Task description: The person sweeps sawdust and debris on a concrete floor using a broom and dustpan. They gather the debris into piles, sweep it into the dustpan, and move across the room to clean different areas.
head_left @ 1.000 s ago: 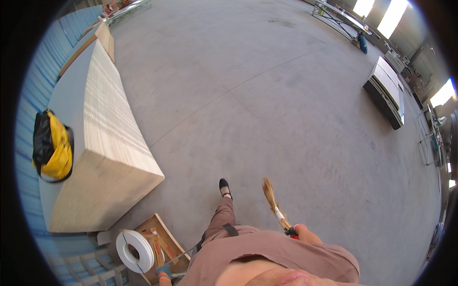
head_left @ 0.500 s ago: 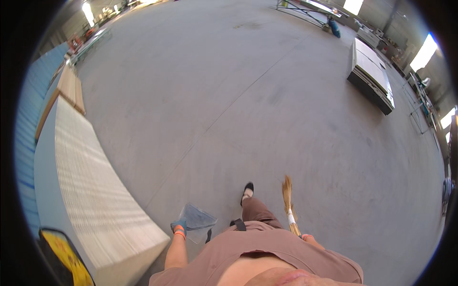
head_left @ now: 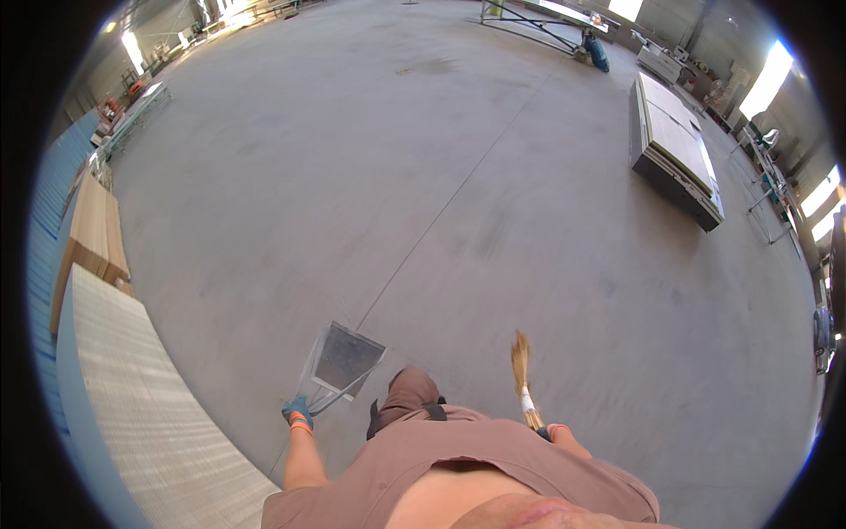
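Pointing bristles-first away from the body and slightly left, the straw broom extended from the right hand, which was closed around its near end. Well apart, the left hand, arm stretched forward, gripped the dustpan, its pan angled forward-right.

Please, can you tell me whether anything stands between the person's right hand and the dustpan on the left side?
Yes. In this view, the person's bent knee lies between the right hand, which holds the broom, and the dustpan in the left hand. Nothing else visible stands between them.
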`<state>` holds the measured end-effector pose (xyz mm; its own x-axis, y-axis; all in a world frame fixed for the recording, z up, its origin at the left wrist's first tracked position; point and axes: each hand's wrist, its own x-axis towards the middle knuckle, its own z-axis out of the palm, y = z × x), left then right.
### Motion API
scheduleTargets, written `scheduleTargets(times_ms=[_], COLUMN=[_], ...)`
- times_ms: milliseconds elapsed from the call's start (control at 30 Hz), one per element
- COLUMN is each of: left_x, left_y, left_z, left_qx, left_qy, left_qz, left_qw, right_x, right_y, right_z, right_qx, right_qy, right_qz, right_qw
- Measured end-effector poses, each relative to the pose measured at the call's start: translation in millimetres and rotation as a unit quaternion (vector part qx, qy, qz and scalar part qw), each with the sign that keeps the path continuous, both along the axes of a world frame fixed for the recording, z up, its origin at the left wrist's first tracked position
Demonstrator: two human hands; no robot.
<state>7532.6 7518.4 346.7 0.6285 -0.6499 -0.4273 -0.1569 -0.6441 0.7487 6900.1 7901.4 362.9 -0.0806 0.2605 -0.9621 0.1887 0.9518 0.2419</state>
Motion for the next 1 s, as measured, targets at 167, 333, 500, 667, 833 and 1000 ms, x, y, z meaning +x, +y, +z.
scheduleTargets(times_ms=[167, 333, 500, 667, 833, 1000], left_x=[-95, -165, -312, -411, -472, -568], left_y=[-169, -325, -496, -643, -746, -851], left_z=[-19, -19, -2, 6, 3, 20], left_qx=[-0.003, 0.071, 0.143, 0.187, 0.195, 0.165], left_qy=[0.117, 0.240, 0.220, 0.226, 0.263, 0.272], left_qz=[0.038, 0.000, -0.076, -0.083, -0.048, 0.003], left_qw=[0.992, 0.968, 0.962, 0.952, 0.944, 0.948], right_x=[-78, -106, -171, -239, -348, -485], right_y=[-141, -326, -394, -507, -660, -830], right_z=[-19, 71, 40, 28, 9, 12], right_qx=[-0.025, -0.025, 0.004, -0.024, -0.042, -0.028], right_qy=[0.016, 0.024, 0.004, 0.024, 0.021, 0.026], right_qz=[-0.123, -0.025, -0.178, -0.139, -0.110, -0.114], right_qw=[0.992, 0.999, 0.984, 0.990, 0.993, 0.993])
